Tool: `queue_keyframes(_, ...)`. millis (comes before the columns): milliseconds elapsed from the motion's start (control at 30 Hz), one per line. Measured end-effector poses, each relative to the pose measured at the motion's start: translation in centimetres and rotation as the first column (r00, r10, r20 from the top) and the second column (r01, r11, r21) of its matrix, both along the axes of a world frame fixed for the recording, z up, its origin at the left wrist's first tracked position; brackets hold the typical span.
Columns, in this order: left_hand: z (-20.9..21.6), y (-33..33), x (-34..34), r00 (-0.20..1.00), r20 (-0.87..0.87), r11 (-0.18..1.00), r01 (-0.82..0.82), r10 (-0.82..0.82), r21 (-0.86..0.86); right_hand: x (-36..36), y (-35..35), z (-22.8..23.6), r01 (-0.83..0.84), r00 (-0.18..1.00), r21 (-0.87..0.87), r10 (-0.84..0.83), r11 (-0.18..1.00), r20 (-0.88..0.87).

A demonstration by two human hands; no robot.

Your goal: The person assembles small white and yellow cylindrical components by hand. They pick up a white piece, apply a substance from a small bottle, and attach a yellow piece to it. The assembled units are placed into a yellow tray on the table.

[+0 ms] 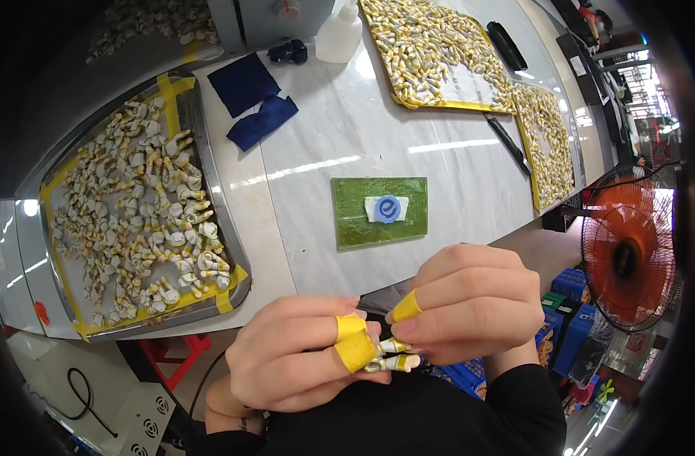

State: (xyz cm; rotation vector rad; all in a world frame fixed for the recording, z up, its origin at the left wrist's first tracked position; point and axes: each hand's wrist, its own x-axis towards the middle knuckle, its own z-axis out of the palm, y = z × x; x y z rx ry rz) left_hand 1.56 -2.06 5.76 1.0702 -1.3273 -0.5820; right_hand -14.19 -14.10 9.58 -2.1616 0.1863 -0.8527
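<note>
Close in front of my body, my left hand (298, 349) is closed, its yellow-taped fingertips pinching small white-and-yellow figurine-like pieces (399, 362). At least two of these stick out toward the right, one with a pale rounded tip. My right hand (477, 300) meets it there, fingers curled and pressed together at the end of the upper piece; its grip is partly hidden. Yellow tape (406, 306) wraps one of its fingers. Beyond both hands lies a green rectangular pad (353, 224), bearing a white patch and a blue round piece (388, 208) with a spiral mark.
On the left, a metal tray (224, 190) edged with yellow tape holds many white-and-yellow pieces. Yellow-edged trays (454, 104) of smaller pieces stand far right, near a dark slim tool (507, 143). Blue cloths (245, 83) and a white bottle (338, 34) lie behind. An orange fan (627, 254) stands right.
</note>
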Motion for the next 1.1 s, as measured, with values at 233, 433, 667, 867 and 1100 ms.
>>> queue_keyframes(233, -0.1, 0.1, 0.1, 0.99, 0.134, 0.999, -0.04, 0.04, -0.001, 0.0, 0.3, 0.0, 0.027, 0.998, 0.061, -0.023, 0.998, -0.053)
queue_keyframes(433, 0.7, -0.1, 0.2, 0.984, 0.165, 0.998, -0.06, 0.06, -0.005, 0.0, 0.3, 0.2, 0.024, 0.996, 0.124, -0.014, 0.992, -0.084)
queue_keyframes(667, 0.6, -0.1, 0.1, 0.986, 0.153, 0.998, -0.057, 0.059, -0.022, -0.1, 0.3, 0.3, 0.026, 0.996, 0.136, -0.013, 0.99, -0.089)
queue_keyframes(867, 0.7, 0.0, 0.6, 0.975, 0.219, 0.999, 0.026, -0.035, 0.043, -0.1, 0.3, 0.3, 0.018, 0.998, 0.101, -0.012, 0.995, -0.068)
queue_keyframes(1100, -0.6, 0.1, -0.8, 0.86, -0.508, 0.958, 0.187, -0.052, 0.217, 0.0, 0.8, -0.1, 0.069, 0.997, 0.138, -0.064, 0.988, -0.038)
